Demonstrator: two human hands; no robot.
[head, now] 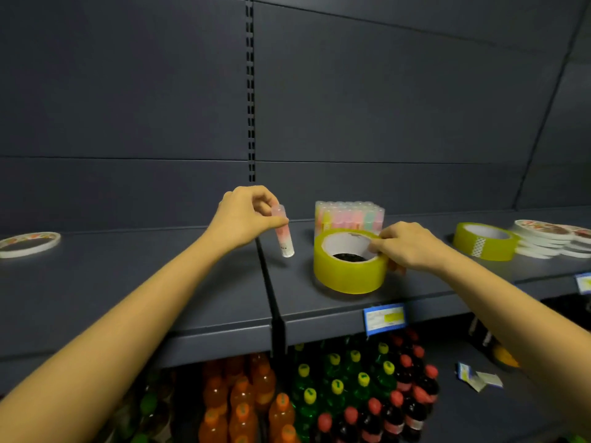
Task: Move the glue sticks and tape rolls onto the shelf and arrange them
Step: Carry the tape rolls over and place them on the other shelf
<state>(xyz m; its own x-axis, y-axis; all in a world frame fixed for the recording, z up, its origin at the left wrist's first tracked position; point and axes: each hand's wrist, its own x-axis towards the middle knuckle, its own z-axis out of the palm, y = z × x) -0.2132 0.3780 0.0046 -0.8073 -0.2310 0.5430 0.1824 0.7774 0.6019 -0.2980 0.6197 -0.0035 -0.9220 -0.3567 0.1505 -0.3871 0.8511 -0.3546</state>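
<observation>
- A left hand [246,215] pinches a single glue stick [284,233] by its upper end, thumb under and forefinger over, the other fingers curled into the palm.
- The stick hangs below the fingertips, nearly upright with a slight lean, its lower end close over the dark grey shelf [160,298] just right of the seam between two boards; whether it touches the board cannot be told.
- The stick is a slim translucent tube, pink in the upper part and whitish toward the base, with small dark print near the bottom.
- A right hand [407,247] grips the right side of a yellow tape roll [348,278], fingertips hooked over the rim into the white core and the thumb against the outer wall.
- The roll lies flat on the shelf, wide and glossy, its hole facing up, just in front of a wrapped pack of glue sticks [350,215] in pastel colours standing against the back panel.
- Both forearms reach in from the lower corners, bare, wrists level above the shelf.
- A second tape roll [484,243], also yellow, lies flat farther right, beside a stack of paper plates [550,241].
- One more plate [28,244] rests at far left.
- A blue price label [385,318] hangs on the shelf edge; capped drink bottles [319,394] fill the tier below.
</observation>
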